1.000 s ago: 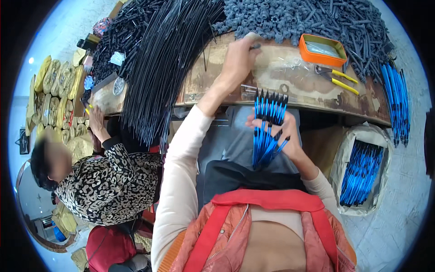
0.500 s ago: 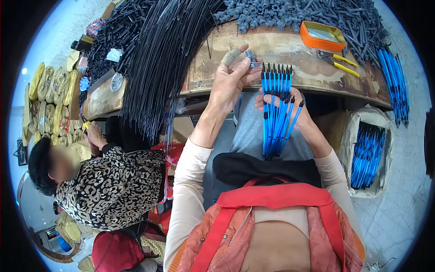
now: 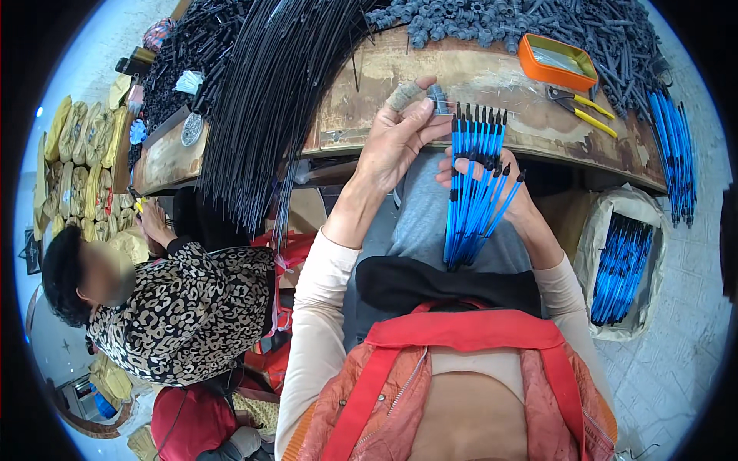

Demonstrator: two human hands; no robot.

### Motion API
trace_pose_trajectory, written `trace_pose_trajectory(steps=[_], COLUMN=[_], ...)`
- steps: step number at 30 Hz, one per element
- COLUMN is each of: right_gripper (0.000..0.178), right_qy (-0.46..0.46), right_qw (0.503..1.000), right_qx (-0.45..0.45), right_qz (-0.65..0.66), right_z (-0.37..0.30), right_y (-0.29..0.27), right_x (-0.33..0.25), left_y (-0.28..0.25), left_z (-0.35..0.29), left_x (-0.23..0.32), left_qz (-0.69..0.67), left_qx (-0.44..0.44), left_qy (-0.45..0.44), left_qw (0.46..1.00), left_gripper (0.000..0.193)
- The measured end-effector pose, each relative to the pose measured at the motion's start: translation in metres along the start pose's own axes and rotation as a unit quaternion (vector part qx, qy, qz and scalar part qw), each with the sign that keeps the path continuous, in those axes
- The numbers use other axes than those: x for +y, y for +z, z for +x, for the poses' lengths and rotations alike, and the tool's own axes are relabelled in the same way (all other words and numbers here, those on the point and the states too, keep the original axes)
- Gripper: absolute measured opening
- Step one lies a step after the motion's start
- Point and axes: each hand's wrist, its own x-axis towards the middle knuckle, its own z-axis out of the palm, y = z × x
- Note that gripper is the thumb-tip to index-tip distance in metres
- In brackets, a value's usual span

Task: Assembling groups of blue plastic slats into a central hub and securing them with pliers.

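In front of my lap, my right hand [image 3: 523, 206] is closed round a fanned bundle of thin blue rods [image 3: 464, 227] with black tips and black collars. Most tips stand in a row at the top; a few rods sit lower and splay to the right. My left hand [image 3: 392, 142], with tape round one finger, is beside the tips at the table edge. Its thumb and fingers pinch a small ribbed grey plastic fitting [image 3: 438, 98]. A thin pale strand shows between that hand and the nearest tips; where it ends is too fine to tell.
On the worn wooden table [image 3: 361, 100] lie long black rods [image 3: 261, 115], heaped grey fittings [image 3: 469, 23], an orange tin [image 3: 557, 63] and yellow-handled pliers [image 3: 584, 109]. More blue rods [image 3: 621, 265] fill a lined box at right. A co-worker [image 3: 177, 307] sits at left.
The whole view has shifted slightly. My left hand still pinches the grey fitting beside the tips; the strand that crossed the row of tips now shows mainly near that hand.
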Motion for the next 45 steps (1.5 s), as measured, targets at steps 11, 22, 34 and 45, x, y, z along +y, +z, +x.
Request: trace_pose_trajectory(steps=[11, 22, 34, 45], right_gripper=[0.047, 0.043, 0.047, 0.056], right_qy=[-0.007, -0.014, -0.038, -0.039], right_qw=[1.000, 0.999, 0.999, 0.999], right_qx=[-0.024, -0.029, -0.030, -0.008], right_qz=[0.012, 0.018, 0.003, -0.017], right_z=[0.000, 0.000, -0.004, -0.003], right_y=[-0.003, -0.005, 0.003, 0.005], right_x=[0.000, 0.001, 0.001, -0.001], left_y=[0.004, 0.000, 0.005, 0.018], left_z=[0.002, 0.003, -0.002, -0.018], left_x=[-0.002, -0.006, -0.002, 0.005], left_qz=[-0.018, -0.006, 0.008, 0.026], left_qx=[0.002, 0.004, 0.011, 0.033], left_qy=[0.010, 0.000, 0.010, -0.010], left_qw=[1.000, 1.000, 1.000, 0.999], left_gripper=[0.035, 0.029, 0.027, 0.037])
